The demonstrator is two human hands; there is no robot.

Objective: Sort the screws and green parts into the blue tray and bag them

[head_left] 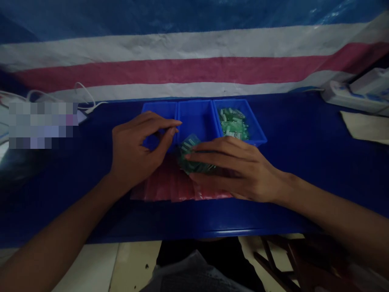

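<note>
My left hand [141,144] is over the left blue bin, thumb and fingertips pinched together. Anything in that pinch is too small to make out. My right hand [240,168] grips a clear plastic bag with green contents [188,146], its fingers lying across the bag's right side. The bag is at the front of the middle blue bin [196,115], above a row of overlapping red plastic bags [161,182]. The left blue bin [159,107] is partly hidden by my left hand. Small green packets [234,121] lie in the right blue bin [257,129].
The bins stand on a blue table [291,142] against a striped sheet [194,73]. White cables [88,97] and a blurred-out item [42,125] are at the left. A white device [349,97] and a beige sheet [367,125] lie at the right. A wooden stool [285,259] stands below.
</note>
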